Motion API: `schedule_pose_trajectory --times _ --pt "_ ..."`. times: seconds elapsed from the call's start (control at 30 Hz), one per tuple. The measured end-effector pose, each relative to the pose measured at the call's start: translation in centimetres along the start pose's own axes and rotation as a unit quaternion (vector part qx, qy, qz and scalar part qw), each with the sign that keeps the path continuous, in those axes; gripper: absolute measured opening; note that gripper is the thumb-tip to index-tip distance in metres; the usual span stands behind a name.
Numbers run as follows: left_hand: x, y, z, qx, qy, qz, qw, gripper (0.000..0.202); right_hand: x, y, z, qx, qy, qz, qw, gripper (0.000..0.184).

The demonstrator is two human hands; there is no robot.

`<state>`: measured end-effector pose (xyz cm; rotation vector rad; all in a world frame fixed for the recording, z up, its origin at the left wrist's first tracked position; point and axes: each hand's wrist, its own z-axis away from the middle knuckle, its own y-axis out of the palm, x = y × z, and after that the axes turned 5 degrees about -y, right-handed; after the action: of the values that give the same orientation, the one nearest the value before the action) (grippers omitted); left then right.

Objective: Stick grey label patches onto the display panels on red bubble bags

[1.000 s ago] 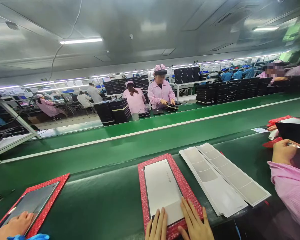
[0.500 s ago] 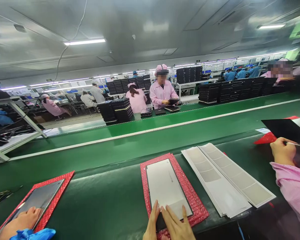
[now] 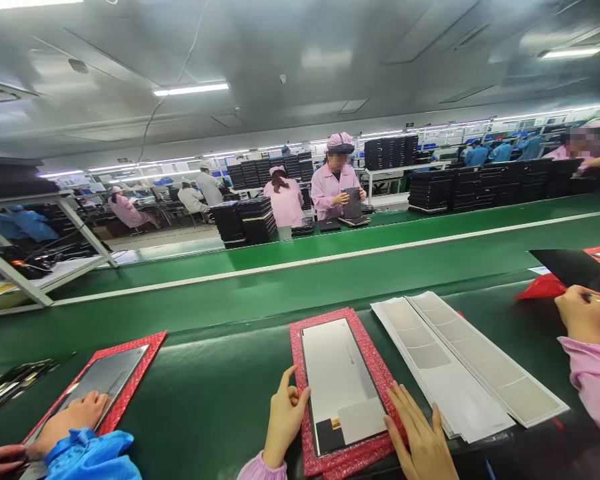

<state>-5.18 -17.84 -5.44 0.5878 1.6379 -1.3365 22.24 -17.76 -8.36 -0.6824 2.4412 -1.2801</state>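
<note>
A rectangular display panel (image 3: 337, 380) with a pale back lies on a red foam pad (image 3: 296, 353), with a black strip and a small yellow label at its lower end. My left hand (image 3: 285, 417) touches the panel's left edge, fingers apart. My right hand (image 3: 420, 433) rests beside its right edge on the pad, holding nothing. To the right lie white sheets with grey rectangular pads (image 3: 460, 360). A co-worker's hand (image 3: 73, 420) in a blue sleeve rests on another panel (image 3: 105, 377). Another co-worker's hand (image 3: 585, 317) holds a black sheet (image 3: 575, 270).
All this lies on a dark green conveyor belt (image 3: 230, 353). Dark items (image 3: 15, 383) lie at the left. Beyond a second belt, co-workers in pink smocks (image 3: 333, 187) work among tall stacks of black trays (image 3: 247, 220).
My hands have moved from the panel's lower end out to its two sides, uncovering the black strip and label. The whole view has swung slightly left.
</note>
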Motion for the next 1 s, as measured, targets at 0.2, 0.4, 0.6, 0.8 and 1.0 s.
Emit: schedule_pose_trajectory --times 0.2,0.4,0.6,0.8,1.0 --pt "2.3 -5.0 -1.0 -0.082 -0.034 -0.051 0.995 0.043 -3.0 -0.9 0.6 0.012 0.029 -0.003 0.999 0.046" --pt "6.6 -11.9 -0.2 -0.210 -0.179 -0.296 0.914 0.035 -7.6 -1.9 0.5 -0.023 0.093 -0.035 0.995 0.041" --pt "0.9 -5.6 -0.5 -0.309 0.028 -0.255 0.916 0.040 -11.3 0.5 -1.6 -0.056 0.159 -0.106 0.980 0.040" --pt "-9.7 10.4 -2.4 0.208 0.002 0.158 0.965 0.037 -10.9 3.4 -3.5 0.002 0.169 -0.157 0.973 0.039" --pt "-12.2 20.0 -4.0 0.268 -0.066 0.174 0.945 0.032 -10.7 4.3 -3.0 -0.004 0.175 -0.155 0.972 0.041"
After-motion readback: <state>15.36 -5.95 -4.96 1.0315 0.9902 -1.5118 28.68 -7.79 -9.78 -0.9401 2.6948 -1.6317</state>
